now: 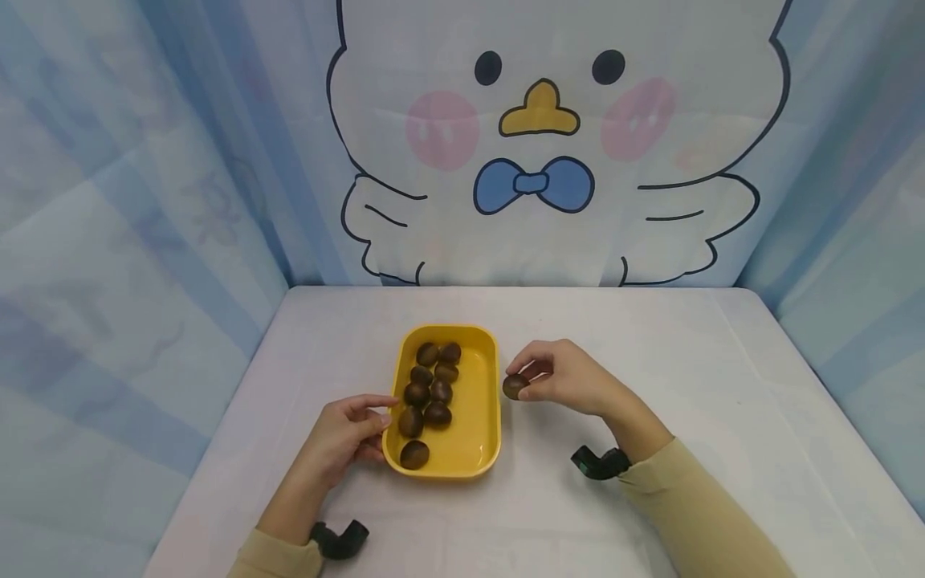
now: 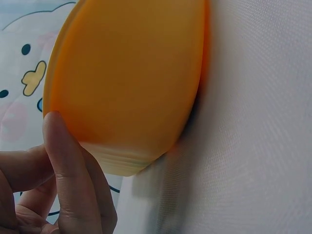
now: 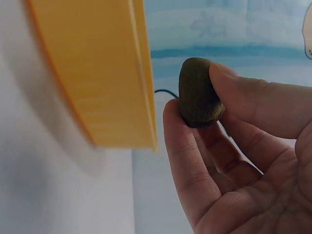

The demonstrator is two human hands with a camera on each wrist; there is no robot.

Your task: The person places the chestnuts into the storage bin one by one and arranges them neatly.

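Between thumb and fingers, my right hand [image 1: 571,377] pinches a dark brown chestnut [image 1: 515,386], raised just off the right side of a yellow tray [image 1: 478,401]. The right wrist view shows this chestnut [image 3: 197,92] apart from the tray's outer wall [image 3: 97,73]. My left hand [image 1: 345,437] holds the tray by its left rim. In the left wrist view, a fingertip lies against the tray's outer wall [image 2: 131,73]. Several chestnuts [image 1: 417,393] sit inside, along the tray's left half, mostly in two columns, with a single one [image 1: 414,455] at the near end.
A white cloth covers the table [image 1: 592,321]. Behind it hangs a curtain [image 1: 535,241] with a cartoon bird, and pale blue curtains close off both sides. A black wrist camera [image 1: 601,463] juts from the right wrist, another camera [image 1: 340,540] from the left.
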